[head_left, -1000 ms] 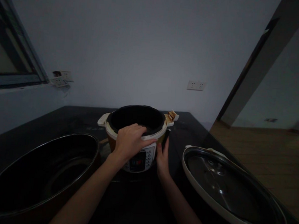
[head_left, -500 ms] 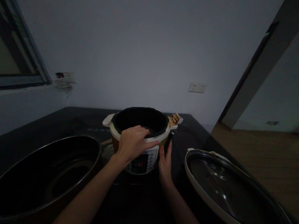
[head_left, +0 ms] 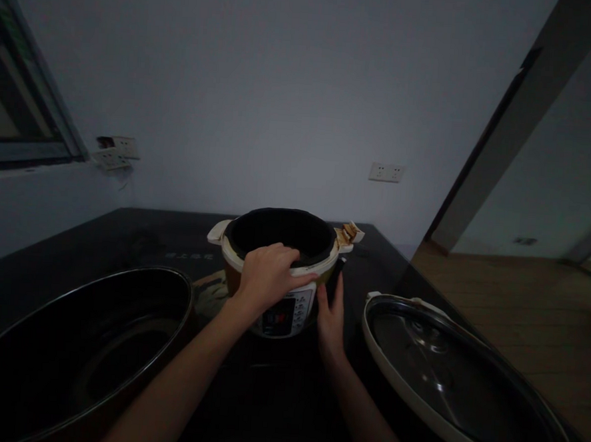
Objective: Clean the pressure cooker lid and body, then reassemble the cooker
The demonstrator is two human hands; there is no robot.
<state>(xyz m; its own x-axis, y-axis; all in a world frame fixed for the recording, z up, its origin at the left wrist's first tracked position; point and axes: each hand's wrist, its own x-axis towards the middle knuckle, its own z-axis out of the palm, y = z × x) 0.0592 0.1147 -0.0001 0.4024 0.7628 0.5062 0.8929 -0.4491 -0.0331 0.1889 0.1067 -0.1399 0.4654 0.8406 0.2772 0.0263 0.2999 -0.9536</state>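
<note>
An electric pressure cooker [head_left: 282, 317] with a white rim and a button panel stands lidless on the black counter, its dark inside showing. My left hand [head_left: 269, 276] is closed over the front of its rim, fingers inside and thumb outside. What lies under those fingers is hidden. Against the cooker's right side is my right hand [head_left: 332, 320], thumb and fingers pressed to it. Between them a dark bar [head_left: 339, 269] with a pale tip shows; I cannot tell whether it belongs to the cooker.
A large dark pan [head_left: 186, 301] is at the left front. To the right lies a big oval vessel with a glass lid [head_left: 446, 370]. Wall sockets [head_left: 386, 172] are behind, and a window [head_left: 23, 84] at the left. The counter's right edge [head_left: 431, 289] drops to a wooden floor.
The cooker has shifted slightly back and to the right with both hands on it. More of the pale patch on the counter shows at its left. The view has moved a little.
</note>
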